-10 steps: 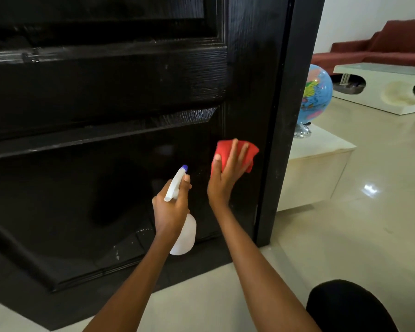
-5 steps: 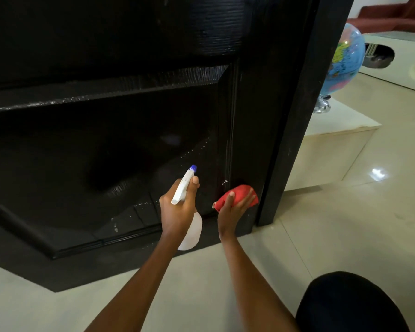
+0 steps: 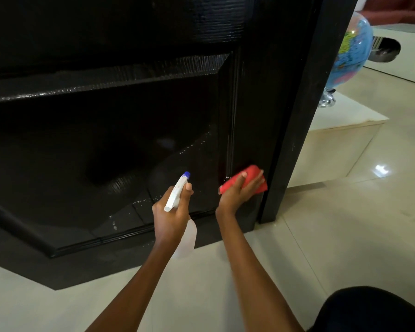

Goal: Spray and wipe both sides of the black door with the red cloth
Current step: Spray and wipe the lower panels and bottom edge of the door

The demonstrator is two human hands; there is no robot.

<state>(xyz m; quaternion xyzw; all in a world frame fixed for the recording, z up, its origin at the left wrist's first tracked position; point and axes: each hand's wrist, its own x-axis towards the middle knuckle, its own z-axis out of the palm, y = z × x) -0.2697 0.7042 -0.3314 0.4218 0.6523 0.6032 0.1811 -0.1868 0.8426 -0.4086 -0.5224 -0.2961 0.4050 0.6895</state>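
Note:
The black door (image 3: 120, 130) fills the left and middle of the head view, with wet droplets on its lower panel. My right hand (image 3: 237, 195) presses the red cloth (image 3: 249, 174) flat against the door's right stile, low down near the floor. The cloth shows above and beside my fingers. My left hand (image 3: 171, 212) grips a white spray bottle (image 3: 177, 194) with a blue nozzle tip, held just in front of the lower panel, nozzle pointing up toward the door.
The door's edge (image 3: 295, 140) stands right of the cloth. Behind it a low cream block (image 3: 340, 142) carries a globe (image 3: 350, 49). Glossy cream floor tiles (image 3: 345, 236) spread to the right. My dark-clad knee (image 3: 369, 310) is at bottom right.
My right hand has slid the red cloth down the right stile from mid-height to near the floor. My view has tilted down. The left hand keeps the bottle in much the same place.

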